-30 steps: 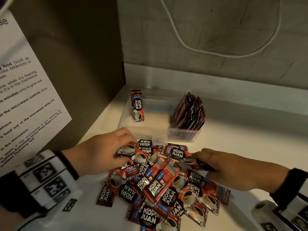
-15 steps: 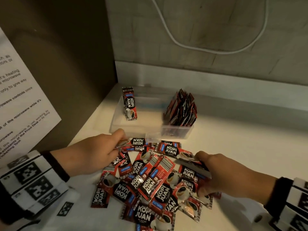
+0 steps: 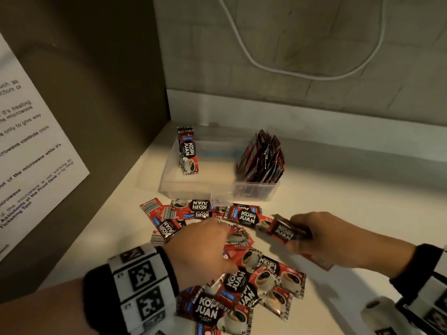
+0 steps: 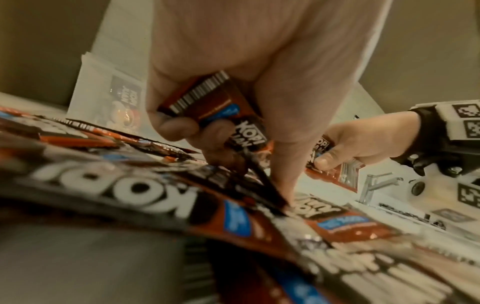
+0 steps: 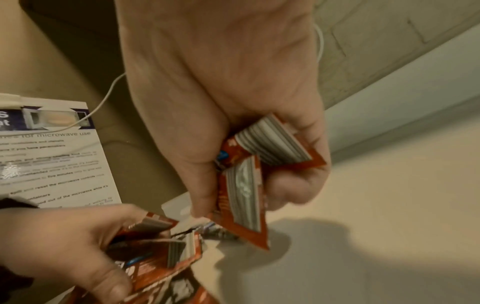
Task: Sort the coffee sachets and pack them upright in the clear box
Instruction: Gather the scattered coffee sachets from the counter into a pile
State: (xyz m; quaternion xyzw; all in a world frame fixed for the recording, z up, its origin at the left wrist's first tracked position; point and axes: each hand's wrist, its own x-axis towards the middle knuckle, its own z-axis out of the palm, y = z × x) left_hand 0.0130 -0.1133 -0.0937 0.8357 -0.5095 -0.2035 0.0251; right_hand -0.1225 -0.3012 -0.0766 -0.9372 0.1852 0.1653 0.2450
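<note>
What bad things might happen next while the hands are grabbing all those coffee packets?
1. The right hand grips several sachets fanned unevenly; one might slip out.
2. The left hand holds a sachet while a finger digs into the loose pile, which could push packets around the counter.
3. In the clear box, the small upright stack stands alone and might topple if bumped.
</note>
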